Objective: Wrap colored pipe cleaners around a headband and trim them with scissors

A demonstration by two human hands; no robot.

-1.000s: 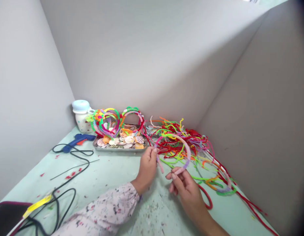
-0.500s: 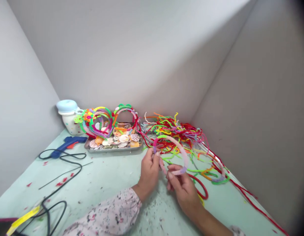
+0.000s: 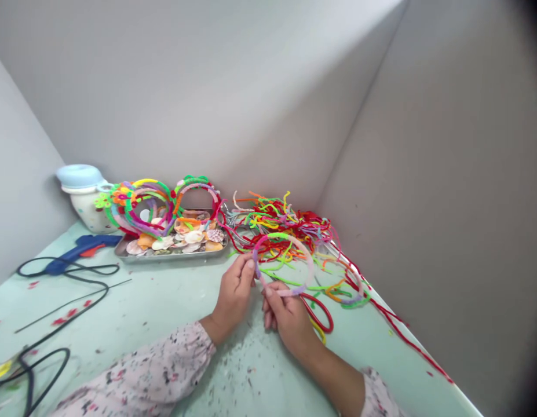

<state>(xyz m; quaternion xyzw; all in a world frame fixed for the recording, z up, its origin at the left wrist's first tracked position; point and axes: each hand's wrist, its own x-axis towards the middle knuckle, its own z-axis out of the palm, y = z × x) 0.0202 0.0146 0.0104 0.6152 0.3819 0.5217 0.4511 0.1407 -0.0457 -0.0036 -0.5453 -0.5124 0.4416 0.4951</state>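
Note:
A fuzzy ring (image 3: 310, 263) in green, pink, purple and magenta is held up in front of me above the table. My left hand (image 3: 237, 289) pinches its left side between thumb and fingers. At the ring's bottom edge, my right hand (image 3: 288, 315) grips it with thumb and fingertips. Behind the ring lies a tangled pile of coloured pipe cleaners (image 3: 289, 220). A red loop (image 3: 327, 315) rests on the table beside my right hand.
A metal tray (image 3: 164, 258) of shells (image 3: 194, 236) stands at the back left, with colourful fuzzy hoops (image 3: 149, 184) on it. Left of it are a white cup (image 3: 90, 208) with a blue lid and a blue glue gun (image 3: 72, 253). Black cable (image 3: 105, 289) crosses the left side.
The view has shifted, so the table items appear further left. My right hand has moved closer to my left along the ring, and the ring's lower left part now looks joined.

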